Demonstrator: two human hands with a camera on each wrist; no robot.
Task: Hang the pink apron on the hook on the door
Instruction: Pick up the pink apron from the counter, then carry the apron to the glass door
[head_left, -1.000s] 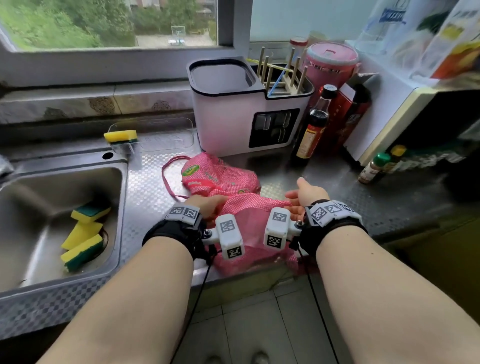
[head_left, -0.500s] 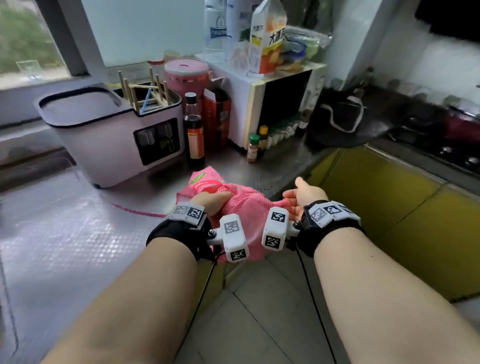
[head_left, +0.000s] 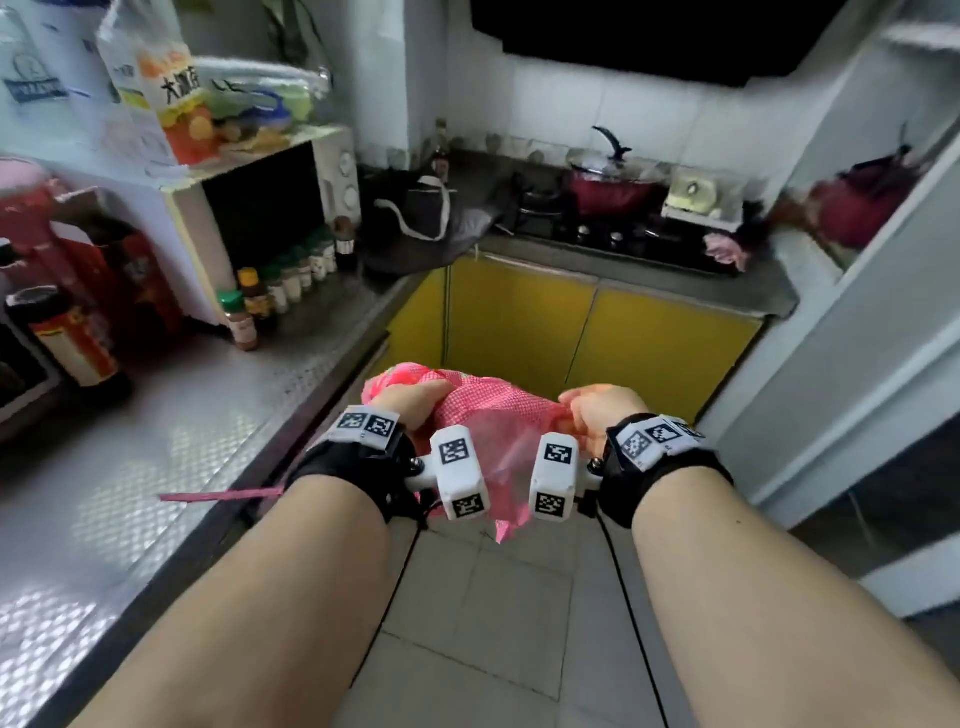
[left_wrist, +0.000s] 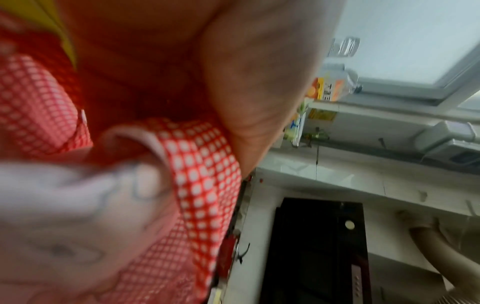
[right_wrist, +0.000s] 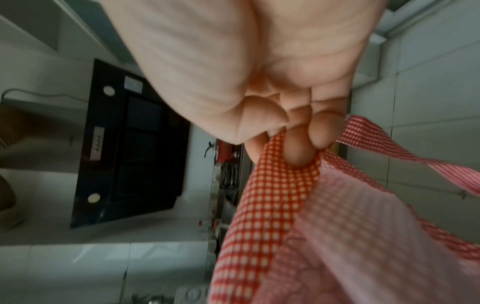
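The pink checked apron (head_left: 498, 410) is bunched between both hands, lifted off the counter and held over the floor. My left hand (head_left: 410, 402) grips its left part, fingers curled round the cloth (left_wrist: 202, 179). My right hand (head_left: 597, 410) pinches the right edge, with fingers (right_wrist: 298, 152) curled on the checked hem (right_wrist: 272, 185). A thin pink strap (head_left: 223, 496) trails left over the counter edge. No door hook shows in any view.
A steel counter (head_left: 156, 441) with sauce bottles (head_left: 62, 338) and a microwave (head_left: 270, 208) runs along the left. Yellow cabinets (head_left: 571, 338) and a stove with a red pot (head_left: 608, 192) lie ahead. A white door frame (head_left: 857, 322) stands at right. Tiled floor (head_left: 509, 613) lies below.
The view has swung right from the sink to the stove corner. Both hands have lifted the apron off the counter and carried it rightward; its strap now drags behind.
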